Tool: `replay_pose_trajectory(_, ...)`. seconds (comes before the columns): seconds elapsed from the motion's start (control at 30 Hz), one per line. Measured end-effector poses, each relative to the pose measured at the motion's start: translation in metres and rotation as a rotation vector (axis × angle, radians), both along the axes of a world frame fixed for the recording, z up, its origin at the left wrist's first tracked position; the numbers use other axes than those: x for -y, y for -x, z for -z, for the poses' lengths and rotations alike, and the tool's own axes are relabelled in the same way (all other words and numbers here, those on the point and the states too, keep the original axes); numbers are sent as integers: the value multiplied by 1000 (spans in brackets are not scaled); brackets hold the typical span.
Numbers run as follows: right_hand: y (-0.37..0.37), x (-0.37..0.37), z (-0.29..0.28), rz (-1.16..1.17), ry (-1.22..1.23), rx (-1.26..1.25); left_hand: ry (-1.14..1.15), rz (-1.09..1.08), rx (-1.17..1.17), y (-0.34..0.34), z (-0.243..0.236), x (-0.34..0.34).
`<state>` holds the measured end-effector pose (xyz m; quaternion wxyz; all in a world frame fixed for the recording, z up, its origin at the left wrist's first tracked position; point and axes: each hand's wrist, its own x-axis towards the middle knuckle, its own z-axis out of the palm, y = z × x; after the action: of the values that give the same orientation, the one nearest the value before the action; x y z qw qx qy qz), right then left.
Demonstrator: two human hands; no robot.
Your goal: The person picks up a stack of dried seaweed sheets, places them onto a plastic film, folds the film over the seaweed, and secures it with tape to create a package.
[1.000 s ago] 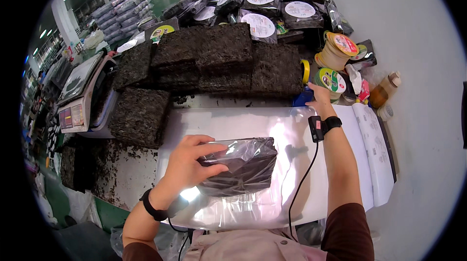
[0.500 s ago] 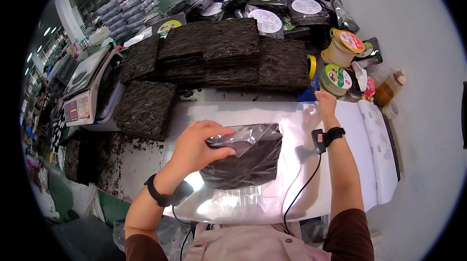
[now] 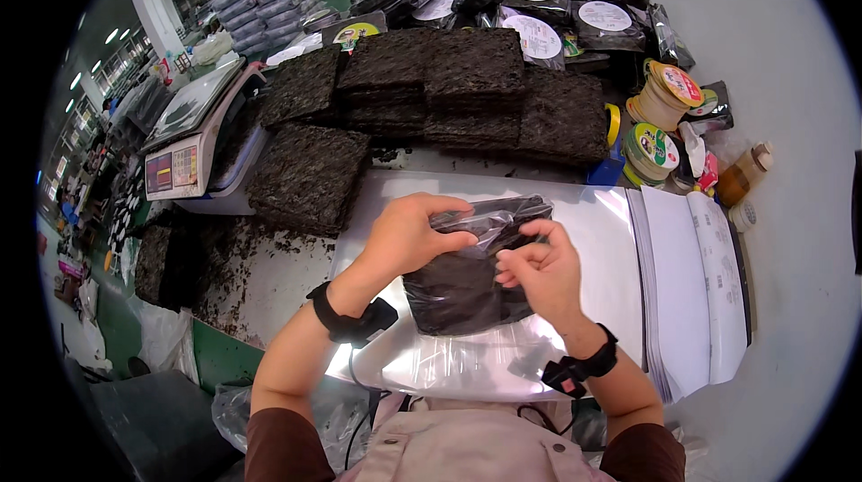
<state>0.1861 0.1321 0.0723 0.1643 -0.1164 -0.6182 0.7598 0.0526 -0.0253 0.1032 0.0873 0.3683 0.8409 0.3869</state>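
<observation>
A dark block in clear plastic wrapping (image 3: 453, 293) lies on a shiny clear-covered work surface (image 3: 606, 240) at the centre of the head view. My left hand (image 3: 411, 232) grips the folded plastic along the block's upper left, thumb and fingers closed on it. At the block's upper right, my right hand (image 3: 543, 267) has its fingers curled and pinched against the wrapping; what is between them is too small or hidden to make out. Both wrists carry black straps with small devices. Beyond the hands stands a blue tape dispenser (image 3: 603, 168) with a yellow ring.
Dark seaweed-like stacks (image 3: 474, 69) line the back, below piled labelled packages (image 3: 600, 17). A scale (image 3: 175, 172) stands left. Tape rolls (image 3: 673, 92) and an amber bottle (image 3: 745, 172) sit right, above paper sheets (image 3: 682, 284) beside a grey wall. Stacked sacks fill the background.
My right hand has come down and left from the tape dispenser onto the wrapped block. My left hand stays on the folded plastic, now slightly farther up and right in view.
</observation>
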Motion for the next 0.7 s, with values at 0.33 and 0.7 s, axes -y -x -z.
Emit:
replay_pose_trajectory(0.33,15,15,2,12,-237,255,28,90,-100,-3,-4,11)
replay_pose_trajectory(0.7,-46,-68,51,291,-385,86,-320,46,375,38,24,57)
